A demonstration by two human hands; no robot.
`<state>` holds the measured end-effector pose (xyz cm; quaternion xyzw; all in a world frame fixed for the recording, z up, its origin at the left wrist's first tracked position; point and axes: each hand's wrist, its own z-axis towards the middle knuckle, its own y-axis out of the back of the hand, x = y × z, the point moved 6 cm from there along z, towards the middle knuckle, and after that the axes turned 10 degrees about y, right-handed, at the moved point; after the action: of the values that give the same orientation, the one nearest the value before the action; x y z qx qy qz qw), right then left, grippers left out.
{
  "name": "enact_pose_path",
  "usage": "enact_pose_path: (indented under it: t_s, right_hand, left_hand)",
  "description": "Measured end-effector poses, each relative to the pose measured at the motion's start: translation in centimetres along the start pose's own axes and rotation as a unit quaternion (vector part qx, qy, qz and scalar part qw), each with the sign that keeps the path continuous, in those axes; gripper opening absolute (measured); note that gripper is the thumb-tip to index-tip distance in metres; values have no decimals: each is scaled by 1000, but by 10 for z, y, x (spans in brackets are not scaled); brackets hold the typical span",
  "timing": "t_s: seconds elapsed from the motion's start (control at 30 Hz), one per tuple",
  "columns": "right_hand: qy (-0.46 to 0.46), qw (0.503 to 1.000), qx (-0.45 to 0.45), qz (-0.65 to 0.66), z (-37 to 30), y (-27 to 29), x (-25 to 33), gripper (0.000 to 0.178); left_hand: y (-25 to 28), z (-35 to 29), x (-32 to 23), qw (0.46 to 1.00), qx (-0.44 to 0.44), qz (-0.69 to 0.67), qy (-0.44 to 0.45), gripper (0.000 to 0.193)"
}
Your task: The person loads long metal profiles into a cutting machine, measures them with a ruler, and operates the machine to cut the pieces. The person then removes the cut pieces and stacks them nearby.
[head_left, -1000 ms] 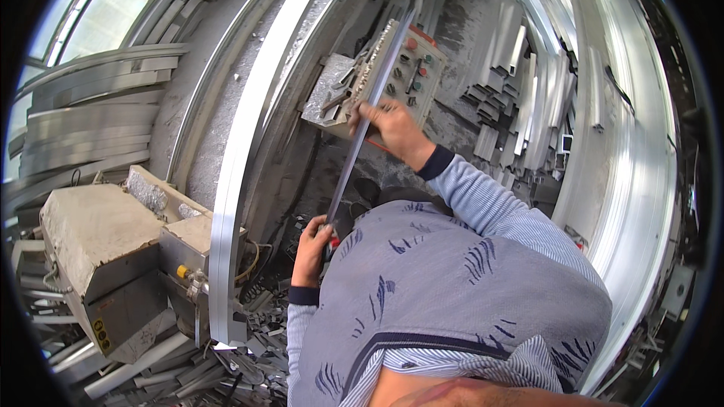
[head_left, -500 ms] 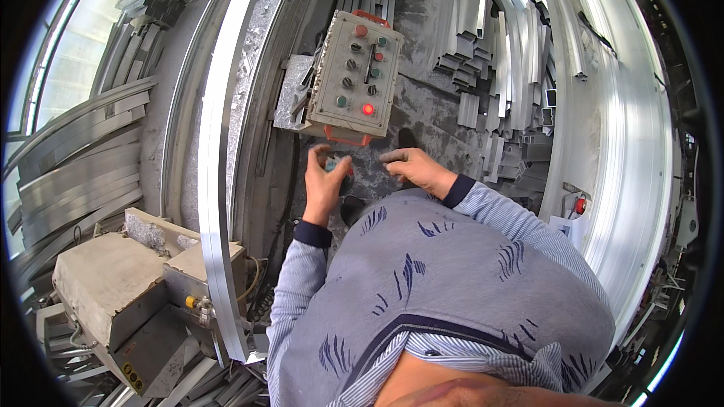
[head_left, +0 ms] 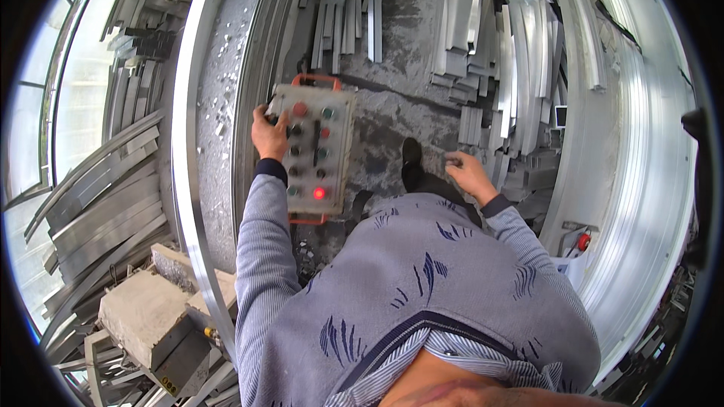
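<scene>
A grey control box (head_left: 335,143) with red and green buttons, dark knobs and orange handles stands in front of me on the left. One red button (head_left: 320,193) on it glows. My left hand (head_left: 269,138) is at the box's left edge, thumb and fingers closed around something small and dark that I cannot make out. Whether the hand rests on the box is unclear. Lower right of the box, my right hand (head_left: 471,175) hangs over the floor with its fingers curled in; their tips are dark and what is in them, if anything, does not show.
A long metal profile (head_left: 188,105) runs along my left, past a beige machine housing (head_left: 143,305). Cut profiles lie stacked at the far left (head_left: 113,196) and ahead to the right (head_left: 460,53). A broad shiny metal surface (head_left: 641,181) borders the right. My shoe (head_left: 411,152) shows below.
My left hand has moved left and forward, to the box's left side. My right hand has gone right, its fingers now curled. The box sits lower and further left in view.
</scene>
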<state>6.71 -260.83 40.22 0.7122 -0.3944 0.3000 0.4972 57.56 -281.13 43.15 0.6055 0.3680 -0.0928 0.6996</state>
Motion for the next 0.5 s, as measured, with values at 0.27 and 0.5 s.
enact_pose_path:
  t_s: [0.27,0.5]
  right_hand:
    - [-67,993,-82,-50,70,150,-101,45]
    - [-64,993,-91,-42,143,162,-113,46]
  left_hand:
    - [-42,34,48,986,58,-104,113,57]
    - [-38,30,41,981,58,-75,171,52]
